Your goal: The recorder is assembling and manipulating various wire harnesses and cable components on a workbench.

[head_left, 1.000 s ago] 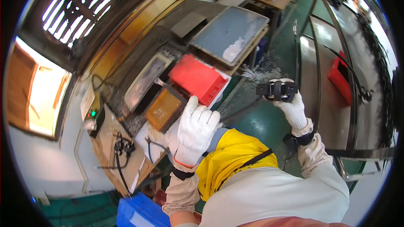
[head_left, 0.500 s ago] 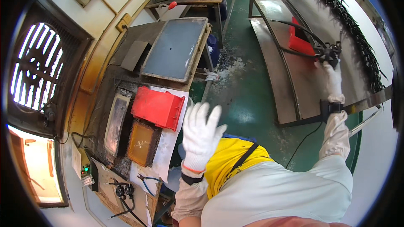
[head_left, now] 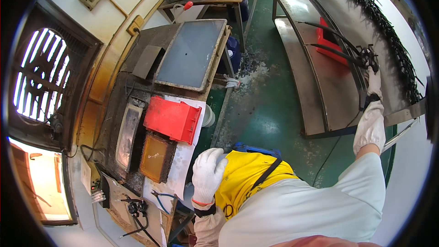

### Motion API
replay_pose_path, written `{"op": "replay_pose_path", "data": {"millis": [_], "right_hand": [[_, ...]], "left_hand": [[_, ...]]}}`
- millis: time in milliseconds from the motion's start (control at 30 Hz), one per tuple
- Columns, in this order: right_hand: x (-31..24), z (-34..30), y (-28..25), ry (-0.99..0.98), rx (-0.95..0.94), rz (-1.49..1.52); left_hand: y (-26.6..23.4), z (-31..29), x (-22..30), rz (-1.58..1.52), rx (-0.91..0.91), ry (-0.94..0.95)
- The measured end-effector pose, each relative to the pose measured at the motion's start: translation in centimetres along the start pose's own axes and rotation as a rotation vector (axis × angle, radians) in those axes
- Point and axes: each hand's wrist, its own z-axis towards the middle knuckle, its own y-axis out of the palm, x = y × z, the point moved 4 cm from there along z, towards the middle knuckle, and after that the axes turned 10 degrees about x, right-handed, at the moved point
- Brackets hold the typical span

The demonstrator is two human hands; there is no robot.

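My right hand [head_left: 374,81], in a white glove, is stretched out to the metal rack at the right. Its fingers are closed on a black part with thick cable leads [head_left: 367,58], held over the rack, the leads pointing away to the left. A red plastic bin [head_left: 327,43] sits on the rack by those leads. My left hand [head_left: 208,174], also in a white glove, hangs in front of the yellow cloth at my waist. Its fingers are loosely bent, the thumb apart, and nothing shows in it. Along the rack's far side lies a long row of black cabled parts [head_left: 386,32].
The left bench holds a red bin [head_left: 171,119], a pan of amber material [head_left: 154,158], a metal-topped trough [head_left: 128,135] and a grey-topped tray [head_left: 190,55]. Nearer are another black cabled part [head_left: 137,208] and a blue-handled tool [head_left: 163,200]. A metal-edged rack [head_left: 315,87] borders the green floor.
My left hand has dropped toward my waist, and its spread fingers have drawn together. My right hand has moved slightly to the right and farther out with the black cabled part.
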Motion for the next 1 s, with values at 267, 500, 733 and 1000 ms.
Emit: {"op": "replay_pose_path", "data": {"millis": [267, 500, 733, 1000], "right_hand": [[-3.8, -3.4, 2.4, -0.146, 0.220, -0.330], [-1.9, 0.9, 3.4, -0.432, 0.153, -0.332], [-4.6, 2.4, 7.1, -0.216, 0.215, -0.422], [-5.7, 4.0, 11.8, -0.425, -0.117, -0.574]], "left_hand": [[1.0, -0.9, -0.3, 0.000, -0.085, -0.110], [2.9, -0.4, 0.7, -0.040, -0.113, -0.078], [4.4, 0.3, 0.8, -0.069, -0.135, -0.128], [3.4, -1.0, -0.5, 0.034, -0.113, -0.219]]}}
